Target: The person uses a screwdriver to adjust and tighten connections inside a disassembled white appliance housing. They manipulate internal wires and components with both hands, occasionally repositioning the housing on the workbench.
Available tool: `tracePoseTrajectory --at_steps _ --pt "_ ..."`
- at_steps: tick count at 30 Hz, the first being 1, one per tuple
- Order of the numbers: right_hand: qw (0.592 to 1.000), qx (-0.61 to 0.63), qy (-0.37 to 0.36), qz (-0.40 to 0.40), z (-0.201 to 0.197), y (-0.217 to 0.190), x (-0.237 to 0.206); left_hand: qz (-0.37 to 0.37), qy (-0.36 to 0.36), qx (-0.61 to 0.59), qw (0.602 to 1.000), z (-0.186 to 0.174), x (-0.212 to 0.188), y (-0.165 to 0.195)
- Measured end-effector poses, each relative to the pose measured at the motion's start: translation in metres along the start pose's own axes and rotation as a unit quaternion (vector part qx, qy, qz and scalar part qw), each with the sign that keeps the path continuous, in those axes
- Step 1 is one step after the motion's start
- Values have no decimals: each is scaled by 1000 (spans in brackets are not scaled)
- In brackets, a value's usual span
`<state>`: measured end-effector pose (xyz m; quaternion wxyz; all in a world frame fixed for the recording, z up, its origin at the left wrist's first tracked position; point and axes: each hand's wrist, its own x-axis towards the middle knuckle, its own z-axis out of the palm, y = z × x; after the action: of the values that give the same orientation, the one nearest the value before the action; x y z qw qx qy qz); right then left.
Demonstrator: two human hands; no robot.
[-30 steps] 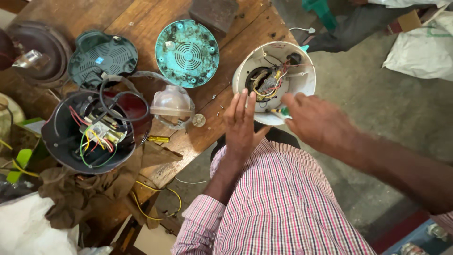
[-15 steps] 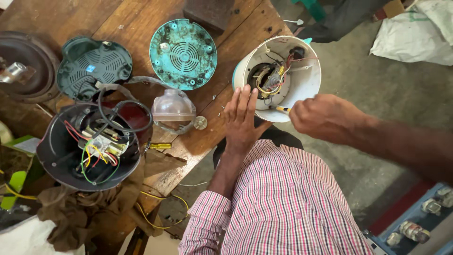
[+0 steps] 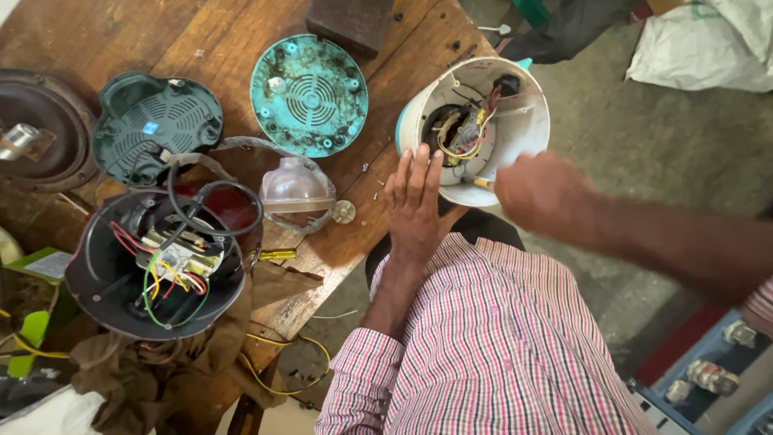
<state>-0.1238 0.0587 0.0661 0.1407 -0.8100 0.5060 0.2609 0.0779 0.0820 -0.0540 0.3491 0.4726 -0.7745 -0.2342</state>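
Worn wooden planks of a workbench (image 3: 121, 32) fill the upper left of the frame, its right edge dropping to bare grey concrete floor (image 3: 644, 145) with open room at right, while a white sack (image 3: 708, 48) lies in the upper right corner and a green carton with a white label (image 3: 40, 270) sits at the left edge. At that table edge the white round appliance housing with exposed wires (image 3: 475, 129) rests tilted, the left hand (image 3: 417, 205) flat against its lower rim with fingers straight and together, the right hand (image 3: 543, 193) closed on a small yellow-handled tool (image 3: 481, 182) at its opening. Since half a second ago the view has drifted right, and the right hand has edged nearer the housing.
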Motion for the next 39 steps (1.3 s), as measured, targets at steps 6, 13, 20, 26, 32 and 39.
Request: tracePoseTrajectory --at_steps 6,13,20,26,32,39 --pt "998 -4 -24 -55 -11 -6 -5 -1 4 7 1000 1 0 0" --pt "969 137 -78 190 -23 -8 12 -2 7 -10 1000 -1 0 0" --pt "992 -75 -84 -58 -30 -12 3 -1 2 0 1000 -1 1 0" --pt "992 51 -94 72 -36 -9 11 1 5 9 1000 0 0 -2" --pt "980 56 -163 99 -32 1 13 -3 -5 4 1000 1 -2 -2" --pt "995 -15 -5 -102 -18 -2 13 6 0 13 1000 1 -1 -4"
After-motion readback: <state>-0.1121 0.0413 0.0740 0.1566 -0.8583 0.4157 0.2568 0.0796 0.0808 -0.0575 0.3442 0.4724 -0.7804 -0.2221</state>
